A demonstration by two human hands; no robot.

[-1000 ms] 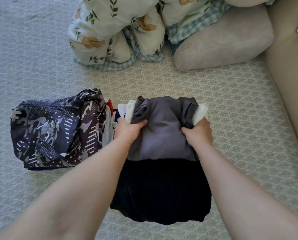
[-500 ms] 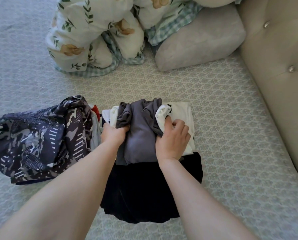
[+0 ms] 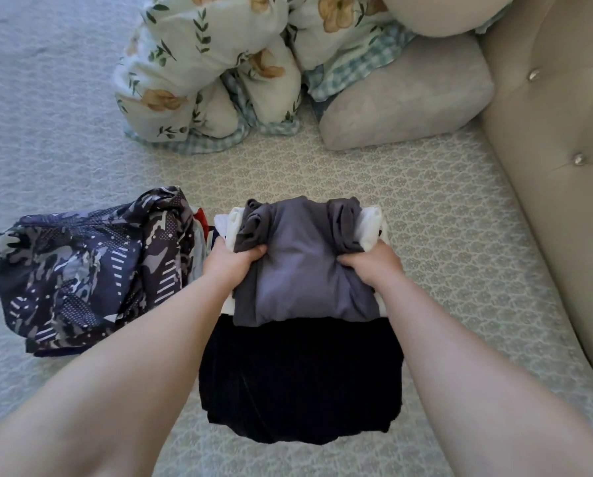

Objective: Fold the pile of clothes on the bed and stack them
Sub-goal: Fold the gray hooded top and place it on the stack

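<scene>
A folded grey garment [image 3: 302, 266] lies on top of a white garment [image 3: 371, 225], and both sit on a black garment [image 3: 298, 380] spread on the bed. My left hand [image 3: 228, 261] grips the grey garment's left edge with the thumb on top. On the right edge my right hand [image 3: 374, 265] holds the same garment. To the left lies a stack topped by a dark camouflage-patterned garment [image 3: 81, 273], with red and white cloth showing at its right side.
A floral and checked duvet [image 3: 219, 70] is bunched at the back of the bed [image 3: 443, 235]. A grey pillow [image 3: 405, 98] lies beside it. The beige tufted headboard [image 3: 556, 149] runs along the right.
Half a second ago my right hand was over the white cloth and the grey garment was bunched narrow; now the right hand grips the grey garment's right edge and it lies spread wider.
</scene>
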